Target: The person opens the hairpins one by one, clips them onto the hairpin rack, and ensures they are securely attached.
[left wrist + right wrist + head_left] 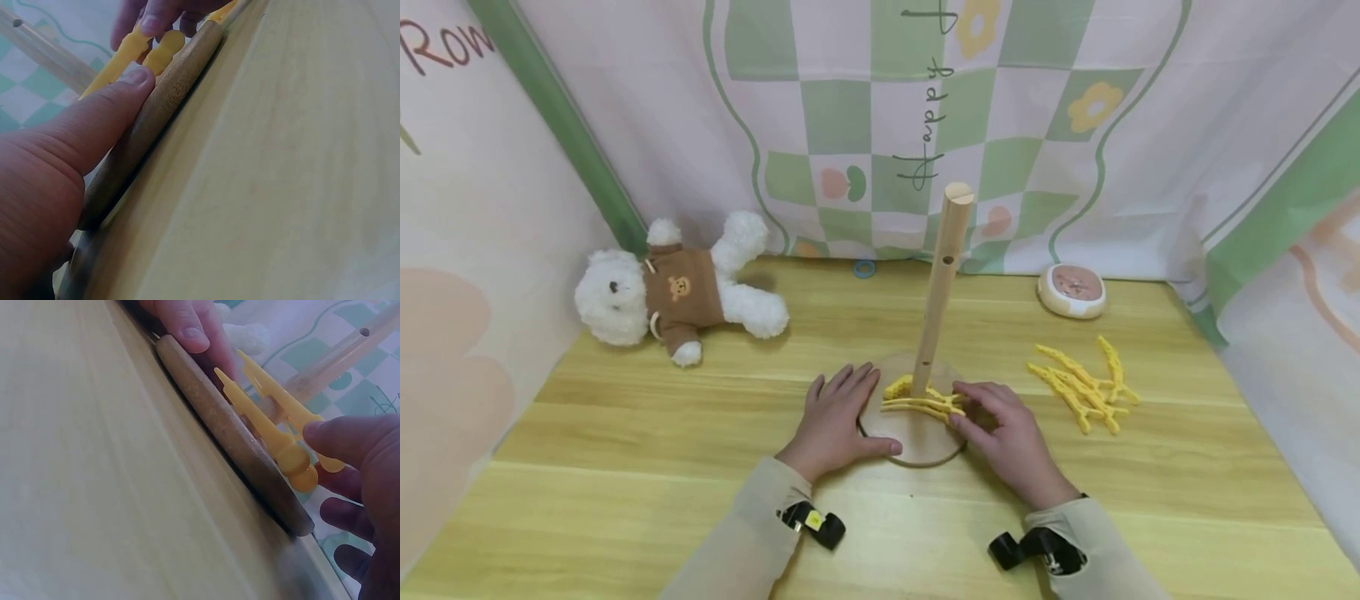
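A round wooden base point(917, 446) lies on the table with a wooden post point(937, 287) standing up from it. The post has small holes along its length. My left hand point(831, 429) rests at the base's left edge, fingers extended and thumb straight over the rim. At the other side, my right hand point(1015, 446) pinches the end of a yellow plastic branch-shaped piece point(281, 400) between thumb and fingers, low beside the post's foot. Another yellow branch piece point(253, 415) lies close over the base below it. Part of the yellow plastic is hidden behind the post.
Several loose yellow branch pieces point(1078, 392) lie to the right of the base. A white plush bear point(685, 287) in a brown shirt lies at the back left. Near the curtain are a blue ring point(864, 268) and a round white-and-pink device point(1072, 292).
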Demonstrator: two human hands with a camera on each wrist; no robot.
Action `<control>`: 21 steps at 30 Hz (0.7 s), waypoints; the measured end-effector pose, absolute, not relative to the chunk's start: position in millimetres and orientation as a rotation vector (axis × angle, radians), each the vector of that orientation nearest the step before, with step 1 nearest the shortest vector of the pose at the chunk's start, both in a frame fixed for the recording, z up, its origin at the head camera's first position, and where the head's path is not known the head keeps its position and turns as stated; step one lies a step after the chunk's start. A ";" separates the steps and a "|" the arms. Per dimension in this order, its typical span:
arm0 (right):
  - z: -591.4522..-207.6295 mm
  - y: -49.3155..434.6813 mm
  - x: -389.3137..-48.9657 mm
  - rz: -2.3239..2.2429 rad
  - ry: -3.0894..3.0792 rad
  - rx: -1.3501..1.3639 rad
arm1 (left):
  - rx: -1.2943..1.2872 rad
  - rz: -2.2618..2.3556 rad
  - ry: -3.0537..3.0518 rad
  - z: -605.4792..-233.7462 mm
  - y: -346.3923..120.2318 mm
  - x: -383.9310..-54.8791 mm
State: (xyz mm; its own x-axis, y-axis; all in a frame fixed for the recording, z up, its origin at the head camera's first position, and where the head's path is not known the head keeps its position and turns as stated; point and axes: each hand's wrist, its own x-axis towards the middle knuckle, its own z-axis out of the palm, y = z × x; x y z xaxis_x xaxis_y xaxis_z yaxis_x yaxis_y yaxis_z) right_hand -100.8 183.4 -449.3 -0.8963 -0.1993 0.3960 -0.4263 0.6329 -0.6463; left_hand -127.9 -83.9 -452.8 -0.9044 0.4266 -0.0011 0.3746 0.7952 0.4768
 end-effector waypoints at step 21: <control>-448.5 205.3 -97.0 1.048 -2.477 0.415 | 0.646 0.737 2.853 -453.0 -85.0 -128.4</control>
State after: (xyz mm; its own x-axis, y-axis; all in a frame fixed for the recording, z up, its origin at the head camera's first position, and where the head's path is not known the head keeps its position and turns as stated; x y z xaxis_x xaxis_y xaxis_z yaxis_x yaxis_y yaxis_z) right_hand -97.0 205.3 -448.5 -0.8686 -0.1087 0.4835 -0.4226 0.6718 -0.6083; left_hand -128.4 -85.0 -453.0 -0.9009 0.4339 -0.0136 0.3730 0.7897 0.4871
